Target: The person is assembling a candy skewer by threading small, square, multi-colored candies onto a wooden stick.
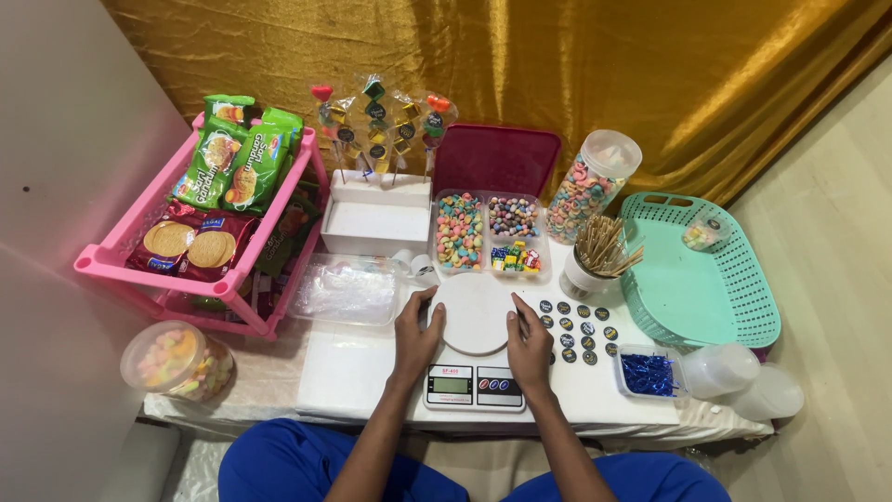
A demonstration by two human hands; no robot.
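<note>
1. The small white digital kitchen scale (475, 385) stands at the near edge of the white-covered table (358, 372), straight ahead of the seated person; its round white weighing platform (474, 313) lies directly between the two hands.
2. The left hand (415, 336) rests against the platform's left rim, fingers loosely curled and pointing away from the body, gripping nothing that can be made out.
3. The right hand (528, 342) meets the right rim in mirror fashion, fingers likewise bent. Both hands lie equally near; the platform is round, so it has no long axis.
4. Behind the scale sits a clear divided tray of coloured candies (489, 234), with a white foam block (375, 221) holding wrapped candy skewers (376, 125) to its left.
5. To the right lie round dark stickers (582, 330), a white cup of wooden sticks (599, 256), a clear jar of ring candies (588, 191), a mint-green plastic basket (706, 279) and a small tray of blue twist ties (648, 374).
6. A pink plastic rack (200, 223) of biscuit packets stands at the left.
7. Hard to make out: whether the fingertips lift or merely touch the rim; the scale's display is too small to make out; the person's forearms are cut off by the frame.
</note>
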